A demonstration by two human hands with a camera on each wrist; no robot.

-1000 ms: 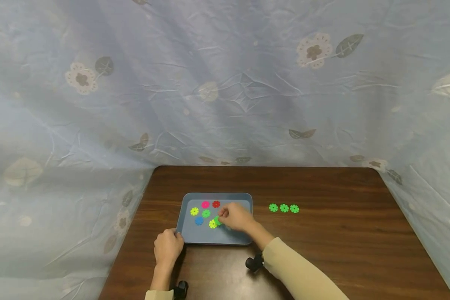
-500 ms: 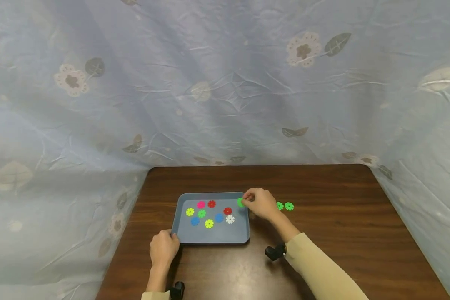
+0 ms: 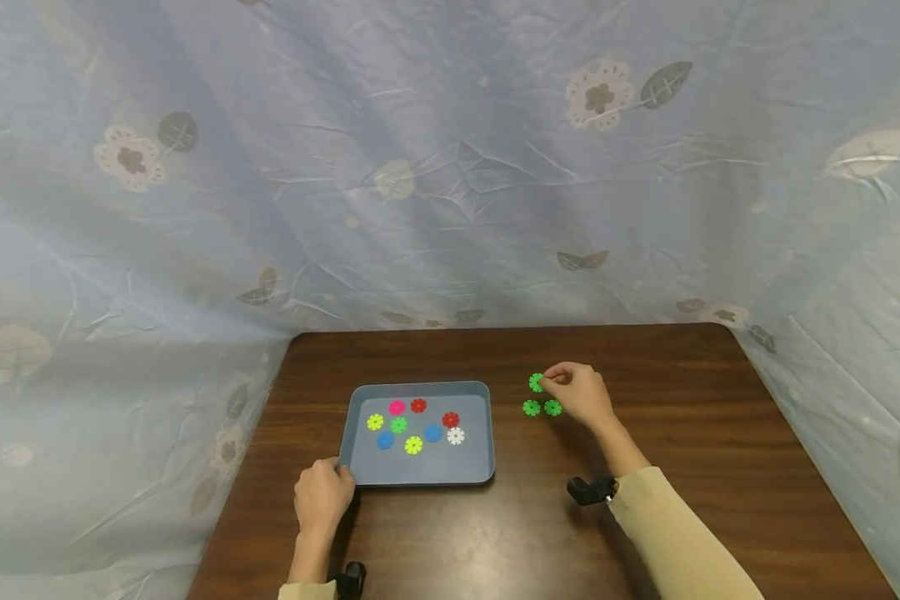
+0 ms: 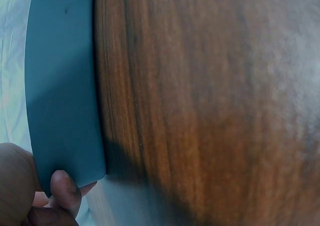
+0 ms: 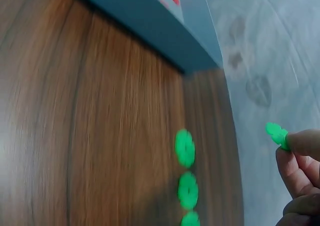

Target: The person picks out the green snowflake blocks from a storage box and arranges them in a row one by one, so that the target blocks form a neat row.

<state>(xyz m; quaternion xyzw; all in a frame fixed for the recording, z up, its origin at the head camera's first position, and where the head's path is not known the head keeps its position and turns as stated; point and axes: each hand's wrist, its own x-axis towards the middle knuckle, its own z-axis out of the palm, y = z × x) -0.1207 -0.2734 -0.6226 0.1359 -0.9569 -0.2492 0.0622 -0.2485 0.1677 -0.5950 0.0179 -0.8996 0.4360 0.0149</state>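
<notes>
Right hand (image 3: 581,393): pinches a green plastic gear disc (image 3: 536,382), above the brown wooden table (image 3: 645,517), beside the green discs row (image 3: 542,408).
Left hand (image 3: 321,497): grips the grey-blue plastic tray (image 3: 420,473) corner.

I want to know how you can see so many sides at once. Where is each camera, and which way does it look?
Head: worn on the head, looking forward and down at the table, the tray, both hands and sleeves.
Left wrist: on the left wrist, close to the table, looking along the tray's outer wall; the left hand grips the tray's corner.
Right wrist: on the right wrist, looking across the table toward the tray; the right hand pinches a green disc above three green discs.
Shared: the tray and the table show in all three.
</notes>
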